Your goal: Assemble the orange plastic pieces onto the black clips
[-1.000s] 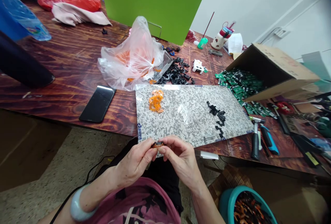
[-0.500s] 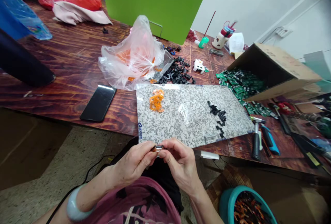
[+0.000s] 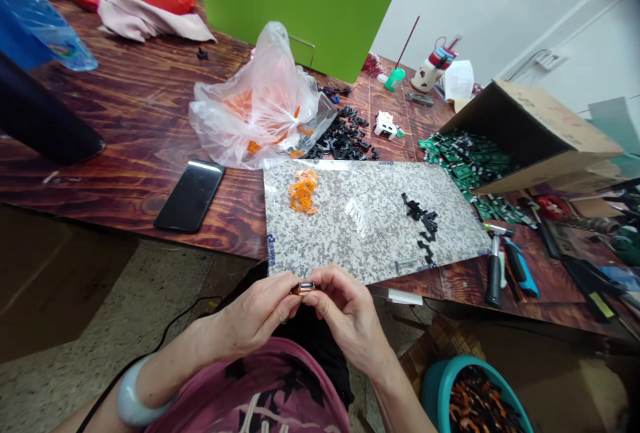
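My left hand (image 3: pixel 253 316) and my right hand (image 3: pixel 350 313) meet over my lap, just in front of the table edge. Both pinch one small orange and black part (image 3: pixel 304 287) between their fingertips. Just beyond them lies a speckled grey board (image 3: pixel 370 246) on the table. On it sit a small heap of orange clips (image 3: pixel 302 191), several clear pieces (image 3: pixel 358 210) and a scatter of black parts (image 3: pixel 423 225).
A plastic bag (image 3: pixel 260 106) with orange parts and a pile of black parts (image 3: pixel 345 141) lie behind the board. A black phone (image 3: pixel 190 194) lies left, a hammer (image 3: pixel 493 266) right. A tipped cardboard box (image 3: pixel 530 136) spills green boards (image 3: pixel 463 161). A teal bowl (image 3: pixel 435 386) stands by my right arm.
My hands have stayed together on the small part, with only slight finger shifts. The view has tilted down a little.
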`<state>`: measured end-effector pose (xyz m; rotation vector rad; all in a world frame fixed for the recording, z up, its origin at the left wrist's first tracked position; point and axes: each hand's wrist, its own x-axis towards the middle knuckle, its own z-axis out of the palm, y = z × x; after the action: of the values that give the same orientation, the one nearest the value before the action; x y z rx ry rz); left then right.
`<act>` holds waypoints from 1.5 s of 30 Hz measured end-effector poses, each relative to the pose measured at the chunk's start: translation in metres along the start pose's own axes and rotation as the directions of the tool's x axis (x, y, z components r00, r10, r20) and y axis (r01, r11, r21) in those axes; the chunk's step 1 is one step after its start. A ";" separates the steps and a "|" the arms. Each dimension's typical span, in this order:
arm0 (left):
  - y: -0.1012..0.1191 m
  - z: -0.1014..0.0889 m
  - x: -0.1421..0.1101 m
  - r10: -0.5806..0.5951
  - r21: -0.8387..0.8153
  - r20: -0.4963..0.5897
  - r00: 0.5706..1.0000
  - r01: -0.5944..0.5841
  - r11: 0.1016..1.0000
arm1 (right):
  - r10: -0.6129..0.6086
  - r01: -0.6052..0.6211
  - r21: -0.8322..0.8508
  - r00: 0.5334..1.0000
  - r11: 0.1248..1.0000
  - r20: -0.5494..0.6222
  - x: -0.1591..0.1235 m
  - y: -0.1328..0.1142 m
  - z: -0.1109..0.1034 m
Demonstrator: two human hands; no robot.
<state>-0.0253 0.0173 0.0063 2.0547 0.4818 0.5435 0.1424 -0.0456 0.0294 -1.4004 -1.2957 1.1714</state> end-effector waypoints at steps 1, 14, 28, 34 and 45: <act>0.000 0.000 0.000 0.003 0.001 0.000 1.000 -0.003 1.000 | -0.006 0.006 -0.016 1.000 1.000 -0.003 0.000 0.000 0.000; -0.005 0.000 -0.002 -0.029 -0.008 -0.034 0.999 0.028 1.000 | -0.110 0.106 -0.075 0.992 0.992 -0.058 0.001 0.011 0.006; -0.009 0.000 0.009 -0.340 -0.161 -0.131 0.931 0.319 0.934 | -0.183 0.172 -0.161 0.981 0.972 -0.059 0.028 0.018 -0.011; -0.012 0.005 0.008 -0.379 -0.188 -0.259 0.888 0.339 0.922 | 0.006 0.002 0.032 0.964 1.000 -0.267 0.041 0.029 -0.033; -0.017 0.028 0.019 -0.367 -0.292 -0.287 0.885 0.284 0.913 | 0.109 -0.044 0.159 0.897 0.986 -0.428 0.030 0.043 -0.056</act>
<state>0.0037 0.0165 -0.0186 1.6039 0.9038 0.7122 0.2053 -0.0194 -0.0054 -1.5086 -0.8286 0.9104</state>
